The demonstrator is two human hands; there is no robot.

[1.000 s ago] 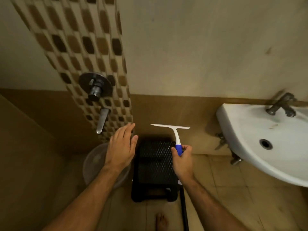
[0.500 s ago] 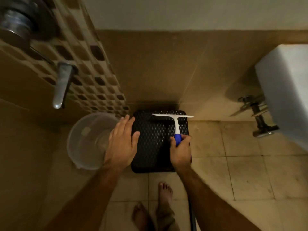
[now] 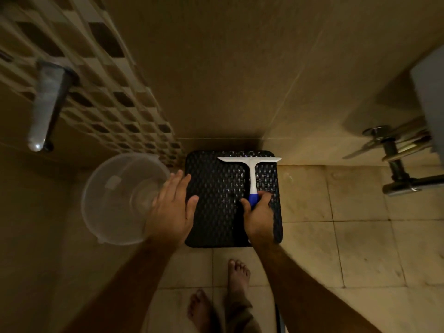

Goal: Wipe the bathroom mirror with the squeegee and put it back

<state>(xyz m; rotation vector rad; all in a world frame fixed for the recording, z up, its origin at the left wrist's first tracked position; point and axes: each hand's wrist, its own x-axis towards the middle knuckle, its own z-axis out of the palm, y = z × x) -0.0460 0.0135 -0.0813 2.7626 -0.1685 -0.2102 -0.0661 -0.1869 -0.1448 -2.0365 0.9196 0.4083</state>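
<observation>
Right hand point(image 3: 259, 217) fingers point(image 3: 265, 196) wrapped round blue-handled white plastic squeegee point(image 3: 250, 174) above black woven stool point(image 3: 216, 200) — likely for setting down; left hand point(image 3: 171, 210) flat, empty — balancing.

Squeegee point(image 3: 249, 171): white T-shaped head, blue grip; blade toward 12 o'clock, handle toward 6, gripped at base.

arms: bare, sleeveless | feet point(image 3: 237, 276): bare | trouser leg point(image 3: 236, 308): dark, loose hem
</observation>
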